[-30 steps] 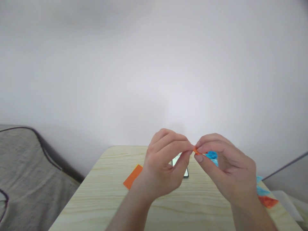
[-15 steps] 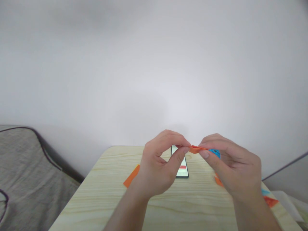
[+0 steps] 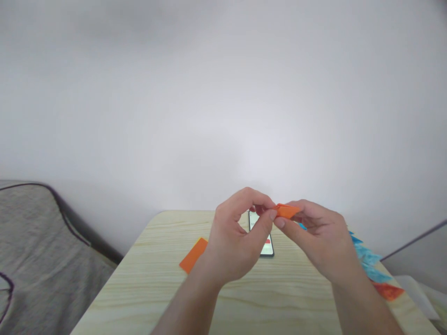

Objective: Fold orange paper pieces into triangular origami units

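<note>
A small folded piece of orange paper [image 3: 287, 211] is held up above the far part of the table. My left hand [image 3: 240, 237] pinches its left end between thumb and fingertips. On the other side my right hand [image 3: 317, 235] grips it, thumb below and fingers behind. Its folds lie in layers along the top edge. Behind my left hand lies a phone [image 3: 267, 249] with a lit screen, partly covered. A flat stack of orange paper [image 3: 193, 256] rests on the table left of my left wrist, with a yellow edge showing.
Blue folded paper pieces [image 3: 372, 265] and a red-orange one [image 3: 388, 291] lie along the table's right side, partly behind my right arm. The wooden table [image 3: 139, 288] meets a white wall [image 3: 216, 102]. Grey fabric [image 3: 45, 256] is at the left.
The orange paper has turned so its broader face shows. My right hand has moved left, closer to my left hand, uncovering more blue pieces on the right.
</note>
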Demonstrator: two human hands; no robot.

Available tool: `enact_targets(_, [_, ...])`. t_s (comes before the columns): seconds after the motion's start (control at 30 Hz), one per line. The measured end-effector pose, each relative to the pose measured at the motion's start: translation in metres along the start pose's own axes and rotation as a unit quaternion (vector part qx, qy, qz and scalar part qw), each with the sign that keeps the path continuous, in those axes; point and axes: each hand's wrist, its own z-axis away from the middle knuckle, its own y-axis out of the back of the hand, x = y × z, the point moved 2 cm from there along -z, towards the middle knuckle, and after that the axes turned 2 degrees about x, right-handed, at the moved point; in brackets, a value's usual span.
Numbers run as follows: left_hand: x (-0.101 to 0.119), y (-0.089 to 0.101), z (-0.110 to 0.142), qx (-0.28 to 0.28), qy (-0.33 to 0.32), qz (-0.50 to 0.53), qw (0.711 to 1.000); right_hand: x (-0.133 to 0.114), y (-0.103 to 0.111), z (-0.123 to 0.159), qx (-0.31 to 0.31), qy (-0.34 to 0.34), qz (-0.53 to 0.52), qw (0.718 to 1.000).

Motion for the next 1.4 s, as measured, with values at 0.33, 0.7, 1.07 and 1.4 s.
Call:
enact_targets(0.33, [-0.003,0.001,-0.001,-0.005,0.109,0.047,0.993,0.006,0.006,-0.001,-0.029,-0.016,-0.032,0.999])
enact_targets(0.7, [-0.001,0.006,-0.005,-0.036,0.124,0.010,0.992,-0.010,0.008,-0.002,-0.106,-0.008,0.000,0.994])
enact_targets(1.07, [0.003,0.007,-0.005,-0.019,0.051,-0.013,0.998,-0.005,0.007,-0.003,-0.038,0.052,0.081,0.995])
enact_targets(1.4, [0.005,0.007,-0.005,-0.030,0.014,-0.044,0.998,-0.010,0.006,-0.002,0.041,0.135,0.050,0.989])
